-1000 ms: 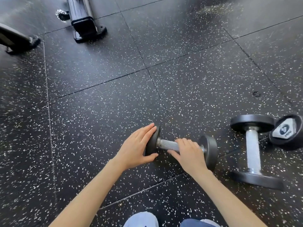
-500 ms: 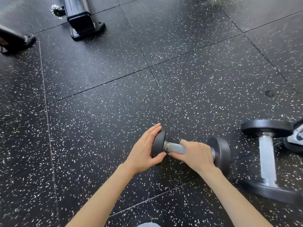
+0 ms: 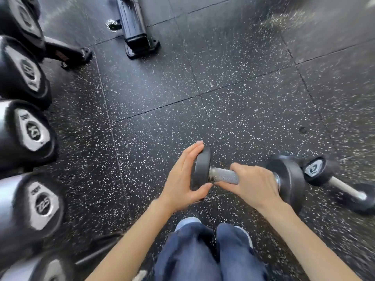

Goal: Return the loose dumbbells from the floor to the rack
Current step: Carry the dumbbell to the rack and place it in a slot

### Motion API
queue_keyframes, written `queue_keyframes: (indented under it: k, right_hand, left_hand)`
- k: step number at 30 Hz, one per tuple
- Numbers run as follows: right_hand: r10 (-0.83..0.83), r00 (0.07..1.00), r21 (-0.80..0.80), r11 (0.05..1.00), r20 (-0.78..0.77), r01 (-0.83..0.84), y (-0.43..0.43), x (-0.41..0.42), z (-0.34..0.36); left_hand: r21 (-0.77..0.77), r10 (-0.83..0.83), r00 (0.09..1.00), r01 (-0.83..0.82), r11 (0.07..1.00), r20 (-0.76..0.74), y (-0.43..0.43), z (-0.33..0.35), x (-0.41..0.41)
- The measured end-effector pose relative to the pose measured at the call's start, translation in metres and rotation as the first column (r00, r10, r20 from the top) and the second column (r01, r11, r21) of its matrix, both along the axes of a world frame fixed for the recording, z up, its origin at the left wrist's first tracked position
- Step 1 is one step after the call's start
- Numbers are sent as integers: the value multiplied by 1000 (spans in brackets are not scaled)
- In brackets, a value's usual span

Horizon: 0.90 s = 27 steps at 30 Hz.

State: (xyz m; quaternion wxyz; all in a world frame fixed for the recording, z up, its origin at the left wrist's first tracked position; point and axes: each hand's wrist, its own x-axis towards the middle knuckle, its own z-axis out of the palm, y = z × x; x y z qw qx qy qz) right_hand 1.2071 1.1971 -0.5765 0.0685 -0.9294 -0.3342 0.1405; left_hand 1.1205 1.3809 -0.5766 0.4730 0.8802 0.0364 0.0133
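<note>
Dumbbell point(image 3: 225, 176) held in two hands, beside rack

- Dumbbell is seen lying level, left to right, in front of the person's knees, over the speckled floor point(image 3: 162, 88). Whether it is clear of the floor cannot be told.
- Right hand point(image 3: 253, 183): fingers point(image 3: 243, 169) are curled over the knurled grip and packed close together, with the thumb wrapped underneath and pointing left. The right half of the grip is covered by this hand.
- Left hand point(image 3: 182, 179): fingers point(image 3: 192, 153) are held straight and pressed together, laid flat against the outer face of the left head point(image 3: 202, 169). The thumb is set apart below, its tip at the lower rim of that head.
- Right head point(image 3: 290, 177) is partly hidden behind the right wrist and overlaps a second dumbbell point(image 3: 343, 187), which lies on the floor just to the right.
- Racked dumbbells point(image 3: 32, 130) are lined along the left edge, end caps facing the camera — numerals blurred, not read with confidence.
- Two black equipment feet are noted farther off: one point(image 3: 140, 40) at top centre, one point(image 3: 67, 54) at upper left.
- Blue jeans point(image 3: 203, 256) and a pale shoe toe point(image 3: 187, 221) are recorded at the bottom of the view — directly beneath the hands.
</note>
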Motion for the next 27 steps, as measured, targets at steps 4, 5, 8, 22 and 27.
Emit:
queue_keyframes:
  k: [4, 5, 8, 22, 27]
  right_hand:
    - [42, 997, 69, 997, 71, -47, 8, 5, 135]
    - [60, 994, 59, 996, 94, -66, 10, 7, 170]
    - [98, 981, 22, 994, 169, -104, 19, 12, 274]
    - [114, 900, 146, 971, 420, -191, 62, 3, 559]
    - [143, 884, 127, 967, 445, -220, 80, 26, 568]
  left_hand:
    - [-59, 72, 996, -69, 996, 50, 1, 132, -5]
    - [-61, 90, 994, -87, 994, 65, 2, 164, -5]
    - [-97, 137, 984, -127, 987, 115, 5, 261, -4]
    - [-302, 276, 878, -161, 940, 391, 31, 550, -4]
    - [-336, 317, 869, -190, 922, 380, 44, 557, 12]
